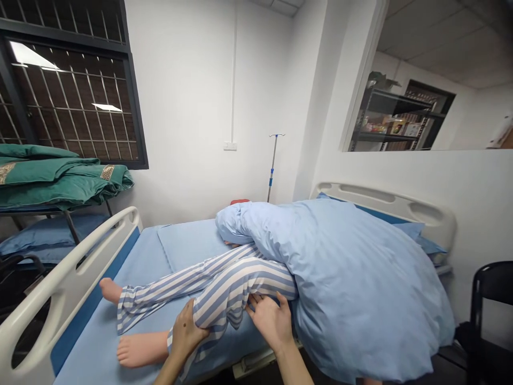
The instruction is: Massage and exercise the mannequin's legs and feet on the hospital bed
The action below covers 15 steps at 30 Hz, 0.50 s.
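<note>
A manikin with smooth, skin-toned feet lies on the bed, its legs in blue-and-white striped trousers (260, 275). The near leg is bent at the knee, and its bare foot (143, 349) rests on the sheet. My left hand (186, 330) is closed around the lower part of this leg, over the trouser cloth. Under the bent knee, my right hand (271, 320) cups the leg from below; its thumb stands apart and its fingertips are partly hidden by the cloth. The far leg lies stretched out. A light blue quilt (352, 267) covers the manikin's upper body.
A white bed footboard (82, 262) rises at left and a headboard (401, 206) at right. Folded green bedding (68, 179) lies on a rack by the window. An IV pole (272, 166) stands behind the bed, and a black chair (492, 315) at far right.
</note>
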Each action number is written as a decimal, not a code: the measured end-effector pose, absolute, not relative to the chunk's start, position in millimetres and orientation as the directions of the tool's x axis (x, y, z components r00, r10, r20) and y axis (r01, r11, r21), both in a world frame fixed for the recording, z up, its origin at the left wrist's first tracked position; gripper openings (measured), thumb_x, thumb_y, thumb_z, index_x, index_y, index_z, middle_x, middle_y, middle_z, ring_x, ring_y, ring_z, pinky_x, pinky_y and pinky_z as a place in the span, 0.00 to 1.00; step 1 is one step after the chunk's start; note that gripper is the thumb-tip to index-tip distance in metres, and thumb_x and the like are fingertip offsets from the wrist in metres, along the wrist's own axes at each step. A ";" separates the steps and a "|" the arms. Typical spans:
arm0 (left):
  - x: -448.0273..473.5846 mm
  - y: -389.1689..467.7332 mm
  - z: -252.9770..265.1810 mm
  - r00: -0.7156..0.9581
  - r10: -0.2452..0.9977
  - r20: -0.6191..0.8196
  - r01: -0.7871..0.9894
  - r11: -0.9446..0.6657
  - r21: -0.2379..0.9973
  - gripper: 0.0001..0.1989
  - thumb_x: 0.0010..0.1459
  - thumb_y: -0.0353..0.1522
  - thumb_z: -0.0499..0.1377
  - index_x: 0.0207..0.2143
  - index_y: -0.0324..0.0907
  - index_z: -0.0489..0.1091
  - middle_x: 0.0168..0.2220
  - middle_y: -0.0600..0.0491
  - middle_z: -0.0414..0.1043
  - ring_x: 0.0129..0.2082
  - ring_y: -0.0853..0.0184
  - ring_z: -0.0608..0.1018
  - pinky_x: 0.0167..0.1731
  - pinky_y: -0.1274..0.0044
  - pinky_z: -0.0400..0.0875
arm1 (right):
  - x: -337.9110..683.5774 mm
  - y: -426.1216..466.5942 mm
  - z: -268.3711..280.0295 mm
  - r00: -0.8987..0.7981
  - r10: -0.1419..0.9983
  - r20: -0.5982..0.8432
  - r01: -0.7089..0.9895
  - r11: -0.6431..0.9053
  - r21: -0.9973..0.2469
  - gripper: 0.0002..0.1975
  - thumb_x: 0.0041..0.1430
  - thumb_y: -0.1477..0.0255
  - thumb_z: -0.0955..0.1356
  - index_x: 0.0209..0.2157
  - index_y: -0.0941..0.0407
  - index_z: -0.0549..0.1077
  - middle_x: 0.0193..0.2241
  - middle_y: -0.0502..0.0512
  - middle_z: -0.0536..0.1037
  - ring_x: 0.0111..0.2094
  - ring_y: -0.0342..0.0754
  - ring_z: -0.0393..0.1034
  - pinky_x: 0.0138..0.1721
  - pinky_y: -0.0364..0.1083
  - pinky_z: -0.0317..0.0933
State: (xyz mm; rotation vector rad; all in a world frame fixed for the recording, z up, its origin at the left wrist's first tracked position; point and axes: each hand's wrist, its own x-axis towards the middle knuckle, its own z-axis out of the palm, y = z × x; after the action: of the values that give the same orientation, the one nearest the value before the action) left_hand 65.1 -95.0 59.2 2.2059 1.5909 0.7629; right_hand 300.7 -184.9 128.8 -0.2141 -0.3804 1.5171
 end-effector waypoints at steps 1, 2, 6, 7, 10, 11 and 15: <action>65.6 -96.0 60.5 0.243 0.939 0.243 0.769 -0.339 0.542 0.33 0.38 0.33 0.55 0.51 0.42 0.54 0.48 0.49 0.65 0.48 0.58 0.68 0.44 0.73 0.63 | 301.4 -184.5 128.9 0.017 0.995 0.097 -0.920 0.053 -0.387 0.18 0.49 0.58 0.64 0.34 0.56 0.72 0.38 0.57 0.74 0.45 0.52 0.63 0.50 0.55 0.52; 65.4 -96.9 62.5 0.257 0.934 0.248 0.764 -0.354 0.540 0.34 0.38 0.33 0.55 0.51 0.42 0.54 0.49 0.49 0.65 0.48 0.58 0.68 0.45 0.73 0.62 | 301.8 -184.2 128.7 0.024 0.996 0.084 -0.913 0.056 -0.405 0.17 0.48 0.58 0.64 0.34 0.56 0.72 0.38 0.57 0.74 0.45 0.53 0.63 0.50 0.56 0.52; 60.0 -99.8 75.1 0.346 0.919 0.189 0.793 -0.394 0.464 0.34 0.39 0.32 0.56 0.52 0.42 0.53 0.50 0.48 0.64 0.48 0.57 0.68 0.42 0.74 0.63 | 302.3 -187.0 128.4 0.038 0.999 0.037 -0.895 0.051 -0.443 0.17 0.47 0.58 0.65 0.33 0.56 0.72 0.37 0.57 0.74 0.45 0.53 0.63 0.50 0.56 0.51; 57.8 -100.1 78.5 0.353 0.924 0.149 0.820 -0.382 0.427 0.35 0.38 0.33 0.56 0.52 0.43 0.53 0.50 0.48 0.64 0.47 0.57 0.69 0.41 0.74 0.63 | 302.5 -188.6 128.6 0.035 0.999 0.031 -0.894 0.045 -0.446 0.17 0.47 0.58 0.65 0.32 0.56 0.72 0.37 0.57 0.74 0.46 0.53 0.63 0.50 0.56 0.51; 47.9 -100.0 87.4 0.352 0.933 0.079 0.876 -0.358 0.323 0.35 0.37 0.33 0.56 0.52 0.44 0.53 0.50 0.50 0.65 0.46 0.56 0.70 0.40 0.73 0.62 | 302.7 -193.6 127.7 0.017 0.999 0.033 -0.895 0.029 -0.445 0.17 0.47 0.58 0.64 0.31 0.56 0.72 0.37 0.58 0.74 0.46 0.53 0.63 0.50 0.56 0.51; 43.3 -99.5 90.0 0.364 0.928 0.081 0.877 -0.371 0.305 0.35 0.37 0.33 0.56 0.52 0.44 0.53 0.50 0.51 0.66 0.46 0.56 0.70 0.40 0.74 0.62 | 302.2 -194.9 126.5 0.010 0.999 0.038 -0.898 0.026 -0.439 0.17 0.47 0.57 0.64 0.31 0.56 0.72 0.36 0.57 0.74 0.46 0.53 0.63 0.50 0.56 0.51; 18.5 -95.6 103.6 0.424 0.902 0.082 0.871 -0.431 0.234 0.40 0.35 0.33 0.56 0.55 0.43 0.51 0.54 0.49 0.62 0.47 0.56 0.69 0.41 0.74 0.62 | 296.1 -196.2 117.5 -0.028 0.998 0.051 -0.933 -0.007 -0.361 0.16 0.48 0.59 0.64 0.31 0.56 0.72 0.35 0.56 0.74 0.43 0.51 0.65 0.51 0.55 0.51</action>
State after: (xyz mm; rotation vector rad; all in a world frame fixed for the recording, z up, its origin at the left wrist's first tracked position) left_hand 18.5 -95.6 103.6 2.5166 1.5802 0.2931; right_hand 296.1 -196.2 117.5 -0.2461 -0.3342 1.5686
